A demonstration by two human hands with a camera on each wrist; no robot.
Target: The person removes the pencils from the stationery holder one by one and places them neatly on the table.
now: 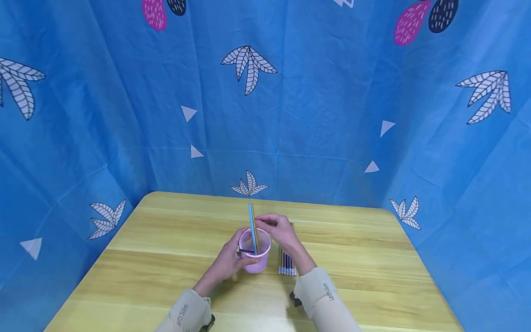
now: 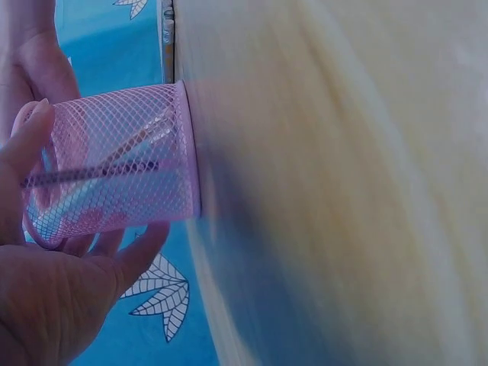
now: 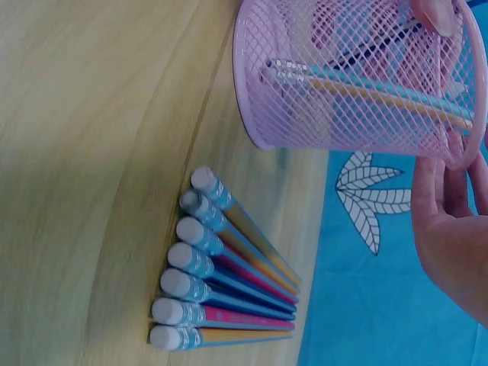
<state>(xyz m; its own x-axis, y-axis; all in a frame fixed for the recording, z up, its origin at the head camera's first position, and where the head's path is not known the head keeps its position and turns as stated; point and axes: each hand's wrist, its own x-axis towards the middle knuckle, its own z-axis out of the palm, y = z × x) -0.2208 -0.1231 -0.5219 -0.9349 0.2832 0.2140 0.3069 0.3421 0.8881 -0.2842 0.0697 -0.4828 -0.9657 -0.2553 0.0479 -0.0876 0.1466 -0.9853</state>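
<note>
Our left hand (image 1: 227,259) grips the round pink mesh cup (image 1: 257,267) beside coloured, eraser-tipped pencils (image 3: 200,264) on the yellow wooden counter (image 1: 356,263); light, stiff, we'd guess, best held round its wall. Right hand (image 1: 283,230) at the rim: pinching anything? We can't tell.

Head view bright, pale glare on near table (image 1: 253,304); left wrist view hazy, table blurred, shadow soft-edged

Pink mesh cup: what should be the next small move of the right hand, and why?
Perhaps the right hand should leave the cup and pick one from the row of pencils. The blue pencil and the yellow pencil stand with eraser ends low in the cup, the left hand holds it, and seven lie in that row beside it.
</note>
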